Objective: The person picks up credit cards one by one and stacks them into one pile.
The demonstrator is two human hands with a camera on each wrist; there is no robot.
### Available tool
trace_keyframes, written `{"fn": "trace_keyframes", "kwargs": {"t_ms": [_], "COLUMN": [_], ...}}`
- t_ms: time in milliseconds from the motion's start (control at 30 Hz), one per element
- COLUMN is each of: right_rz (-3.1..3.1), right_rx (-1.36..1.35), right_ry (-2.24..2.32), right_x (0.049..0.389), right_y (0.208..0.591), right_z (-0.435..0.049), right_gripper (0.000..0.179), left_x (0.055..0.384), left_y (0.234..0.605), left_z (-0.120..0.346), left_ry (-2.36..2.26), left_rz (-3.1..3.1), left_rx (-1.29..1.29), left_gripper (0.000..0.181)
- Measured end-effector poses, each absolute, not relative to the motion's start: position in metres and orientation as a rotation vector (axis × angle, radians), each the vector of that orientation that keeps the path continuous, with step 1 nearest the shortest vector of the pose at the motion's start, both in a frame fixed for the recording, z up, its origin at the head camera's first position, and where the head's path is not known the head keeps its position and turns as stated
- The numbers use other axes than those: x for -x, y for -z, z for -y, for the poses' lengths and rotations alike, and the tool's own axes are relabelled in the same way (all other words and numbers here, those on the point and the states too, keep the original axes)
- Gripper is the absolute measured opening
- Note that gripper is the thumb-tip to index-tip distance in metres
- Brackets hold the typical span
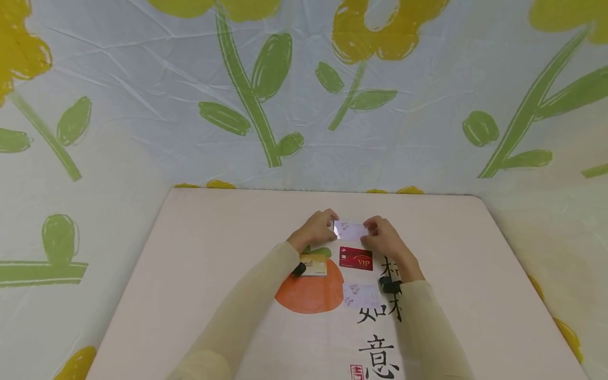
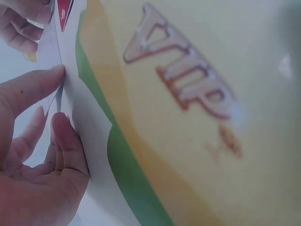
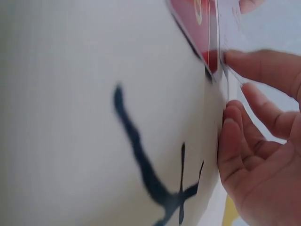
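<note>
A pale card with a pinkish floral print (image 1: 350, 230) sits between both hands at the far part of the table. My left hand (image 1: 317, 228) pinches its left edge between thumb and fingers; the left wrist view shows that thumb (image 2: 47, 77) against the card's edge. At the opposite end my right hand (image 1: 385, 237) pinches the card the same way, its thumb (image 3: 254, 63) on the near side. Just below lies a red VIP card (image 1: 356, 258). A yellow VIP card (image 1: 313, 265) lies by the left wrist, partly hidden by the wrist camera.
Nearer the body lies another pale floral card (image 1: 362, 295) beside the right wrist. Beneath the cards, a white sheet carries an orange fruit print (image 1: 309, 293) and black brush characters (image 1: 378, 356). The pale pink table (image 1: 214, 237) ends at a flowered cloth wall (image 1: 304, 132).
</note>
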State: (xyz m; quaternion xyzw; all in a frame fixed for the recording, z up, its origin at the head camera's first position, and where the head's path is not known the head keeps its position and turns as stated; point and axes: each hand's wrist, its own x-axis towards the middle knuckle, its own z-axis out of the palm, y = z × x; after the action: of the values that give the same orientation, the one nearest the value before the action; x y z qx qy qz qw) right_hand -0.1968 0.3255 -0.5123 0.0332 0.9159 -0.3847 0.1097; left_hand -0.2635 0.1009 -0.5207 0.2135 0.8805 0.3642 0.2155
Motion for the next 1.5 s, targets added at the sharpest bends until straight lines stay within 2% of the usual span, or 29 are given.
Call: {"fn": "trace_keyframes", "kwargs": {"t_ms": [300, 600, 1000, 1500], "right_rz": [-2.697, -2.687, -2.715, -2.631], "right_rx": [-0.261, -0.318, -0.246, -0.172], "right_ry": [1.209, 1.291, 1.444, 1.602], "right_x": [0.200, 0.200, 0.195, 0.181], "right_y": [0.515, 0.514, 0.509, 0.497], "right_z": [-0.321, -0.315, -0.305, -0.268], "right_gripper": [0.032, 0.028, 0.025, 0.024], "left_x": [0.263, 0.260, 0.254, 0.233], "left_y": [0.524, 0.526, 0.525, 0.517], "left_z": [-0.103, -0.099, -0.084, -0.034], "left_ry": [-1.123, -1.215, -1.360, -1.631], "left_rz": [-2.441, -2.433, -2.436, -2.313], "left_rx": [-0.563, -0.555, -0.527, -0.499], "left_gripper": [0.035, 0.036, 0.038, 0.038]}}
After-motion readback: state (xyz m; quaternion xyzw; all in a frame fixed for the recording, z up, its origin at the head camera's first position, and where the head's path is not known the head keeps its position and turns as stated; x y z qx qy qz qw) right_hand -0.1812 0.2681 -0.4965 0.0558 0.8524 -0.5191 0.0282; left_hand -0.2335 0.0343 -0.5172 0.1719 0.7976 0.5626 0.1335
